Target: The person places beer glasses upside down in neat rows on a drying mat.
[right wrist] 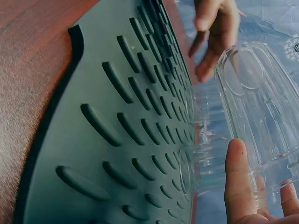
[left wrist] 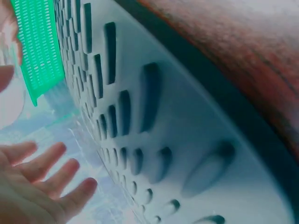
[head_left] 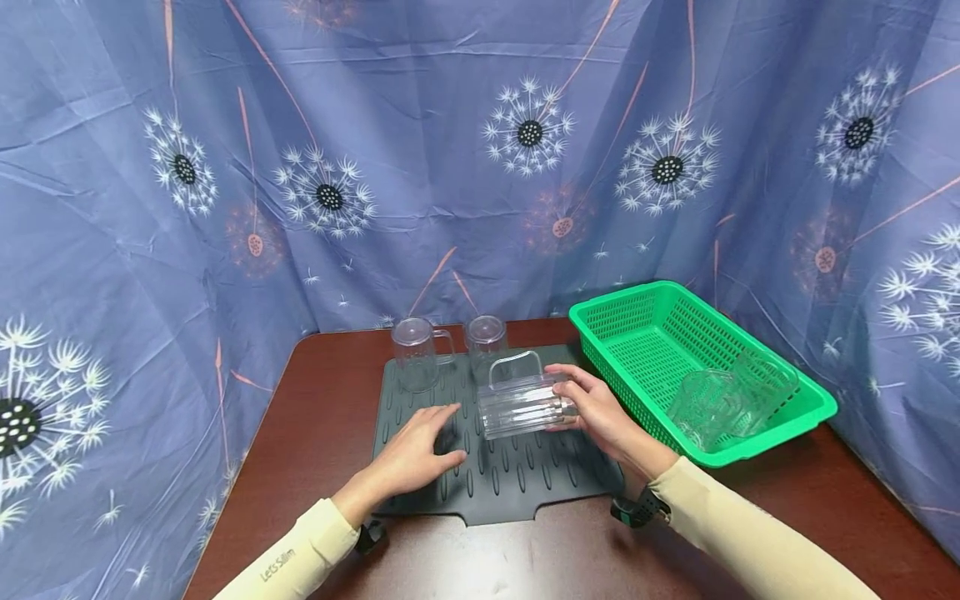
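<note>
Head view: the clear mug (head_left: 517, 412) is on its side in the air above the dark mat (head_left: 498, 504), its handle (head_left: 516, 357) turned upward. It looks stiff and smooth, probably glass or hard plastic, so a loose grip could let it slide and a knock could chip it; the handle or fluted body should give the surest hold. The right hand (head_left: 603, 412) grips its right end, fingers round the wall; whether that is rim or base I cannot tell. The left hand (head_left: 416, 446) is near the mug but apart from it, thumb wide of the fingers, holding nothing. Beyond stand a second mug (head_left: 417, 371) and a third mug (head_left: 486, 337); right, a green basket (head_left: 645, 358) holds clear vessels (head_left: 731, 404).
</note>
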A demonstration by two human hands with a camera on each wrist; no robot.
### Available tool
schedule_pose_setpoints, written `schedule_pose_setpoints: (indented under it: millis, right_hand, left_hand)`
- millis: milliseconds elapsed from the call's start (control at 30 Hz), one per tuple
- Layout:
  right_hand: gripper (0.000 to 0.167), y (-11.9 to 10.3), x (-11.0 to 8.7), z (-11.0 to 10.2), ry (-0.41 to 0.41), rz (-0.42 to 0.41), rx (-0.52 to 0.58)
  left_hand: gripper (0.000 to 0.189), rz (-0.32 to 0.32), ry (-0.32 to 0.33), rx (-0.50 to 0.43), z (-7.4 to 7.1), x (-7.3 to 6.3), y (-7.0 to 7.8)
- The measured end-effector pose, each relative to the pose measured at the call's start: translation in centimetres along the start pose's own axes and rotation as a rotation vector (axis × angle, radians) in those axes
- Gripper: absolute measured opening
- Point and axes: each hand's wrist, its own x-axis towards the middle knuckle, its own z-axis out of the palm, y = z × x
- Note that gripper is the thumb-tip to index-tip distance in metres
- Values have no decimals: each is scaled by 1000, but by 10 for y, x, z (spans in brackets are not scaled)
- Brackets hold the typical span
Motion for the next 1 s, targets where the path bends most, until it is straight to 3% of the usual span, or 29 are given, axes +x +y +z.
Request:
schedule_pose_setpoints:
  millis: [200,367,533,800,1000]
  right_hand:
    - [51,6,-1,6,-25,5,-2]
    - [50,9,1,9,-33,5,20]
    - [50,11,0,13,-30,30,23]
    - [46,15,-2,16,-26,56,22]
    - [51,17,0,14,-91,41,13]
  left_hand:
    - [102,10,0,-172,0,3,8]
    - [107,61,-11,-286,2,9,15]
    - [106,79,-26,-302,6,11,19]
    - [107,43,-22,-349,11,11,25]
    - [100,25,-19,-364,11,11,26]
